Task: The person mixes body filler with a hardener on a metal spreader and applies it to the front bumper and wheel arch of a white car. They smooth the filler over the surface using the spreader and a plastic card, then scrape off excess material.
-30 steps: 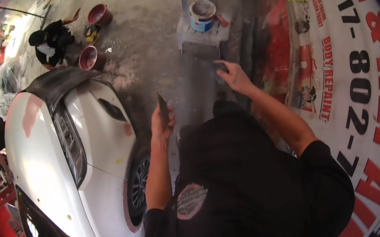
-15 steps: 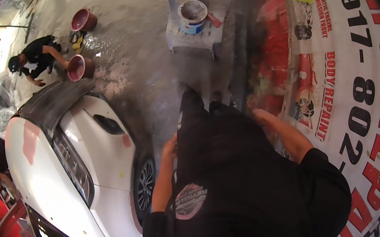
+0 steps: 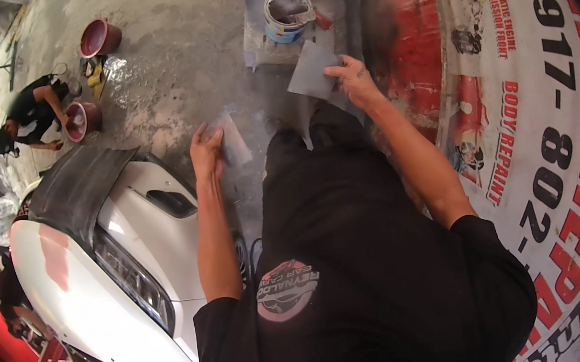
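Observation:
My left hand (image 3: 206,152) is closed on a small light-grey flat piece (image 3: 235,141), held between thumb and fingers beside the white car. Raised in front of my legs, my right hand (image 3: 353,82) pinches the edge of a larger grey rectangular sheet (image 3: 311,72). Whether either piece is sandpaper or a spreader, I cannot tell. Just beyond the right sheet, an open can (image 3: 285,33) stands on a grey, dusty stool (image 3: 257,52). A flat tool seems to lie across the can's rim, with a red item (image 3: 322,21) beside it.
A white car (image 3: 94,309) with reddish patches and a black front part (image 3: 81,183) stands at my left. Beyond it a co-worker (image 3: 38,104) crouches at a maroon bucket (image 3: 93,119); another bucket (image 3: 107,38) is behind. A printed banner (image 3: 539,16) runs along the right.
Both hands have come up and forward from beside my body, and the flat pieces in them now show. The can and stool appear slightly further left and higher in view.

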`<state>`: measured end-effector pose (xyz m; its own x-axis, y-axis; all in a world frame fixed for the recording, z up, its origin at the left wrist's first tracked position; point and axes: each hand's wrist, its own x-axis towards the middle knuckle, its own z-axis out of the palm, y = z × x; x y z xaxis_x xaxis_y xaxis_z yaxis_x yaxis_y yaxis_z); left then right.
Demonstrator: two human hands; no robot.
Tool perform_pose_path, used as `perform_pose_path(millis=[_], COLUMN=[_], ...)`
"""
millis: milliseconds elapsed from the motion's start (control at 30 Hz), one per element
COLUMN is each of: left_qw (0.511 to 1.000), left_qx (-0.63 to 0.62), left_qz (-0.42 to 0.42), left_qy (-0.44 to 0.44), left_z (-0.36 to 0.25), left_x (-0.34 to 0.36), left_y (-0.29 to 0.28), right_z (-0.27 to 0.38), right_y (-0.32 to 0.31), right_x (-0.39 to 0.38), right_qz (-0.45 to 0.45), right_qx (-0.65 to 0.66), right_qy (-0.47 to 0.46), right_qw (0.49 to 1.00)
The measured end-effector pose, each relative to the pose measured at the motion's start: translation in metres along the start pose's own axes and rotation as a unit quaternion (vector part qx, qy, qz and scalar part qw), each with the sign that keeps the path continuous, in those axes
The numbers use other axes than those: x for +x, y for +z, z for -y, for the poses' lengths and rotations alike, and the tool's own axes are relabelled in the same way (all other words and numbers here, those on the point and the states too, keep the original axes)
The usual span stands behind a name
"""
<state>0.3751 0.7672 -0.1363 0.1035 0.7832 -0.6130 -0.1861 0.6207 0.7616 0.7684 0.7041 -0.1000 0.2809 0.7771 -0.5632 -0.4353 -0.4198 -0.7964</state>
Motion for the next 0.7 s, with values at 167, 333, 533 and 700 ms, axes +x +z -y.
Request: perform_pose_path(millis=[167, 333, 533, 700], left_qw=[0.963, 0.944, 0.975, 0.989], left_qx=[-0.204, -0.232, -0.209, 0.104], left_qz=[0.138, 0.18, -0.007, -0.104], left_qy=[-0.114, -0.151, -0.071, -0.02], left_z=[0.024, -0.003, -0.014, -0.016], left_x=[-0.001, -0.012, 0.045, 0.063], left_y=[0.081, 0.158, 0.18, 0.15], right_z=[-0.006, -0.026, -0.049, -0.05], right_y=[0.046, 0.067, 0.075, 0.012], right_x=[0.018, 0.049, 0.068, 0.104], right_qz=[0.061, 0.065, 0.144, 0.01], right_qx=[0.187, 0.149, -0.179, -0.18], right_qy=[0.073, 0.105, 0.046, 0.035], right_qw=[0.978, 0.981, 0.972, 0.983])
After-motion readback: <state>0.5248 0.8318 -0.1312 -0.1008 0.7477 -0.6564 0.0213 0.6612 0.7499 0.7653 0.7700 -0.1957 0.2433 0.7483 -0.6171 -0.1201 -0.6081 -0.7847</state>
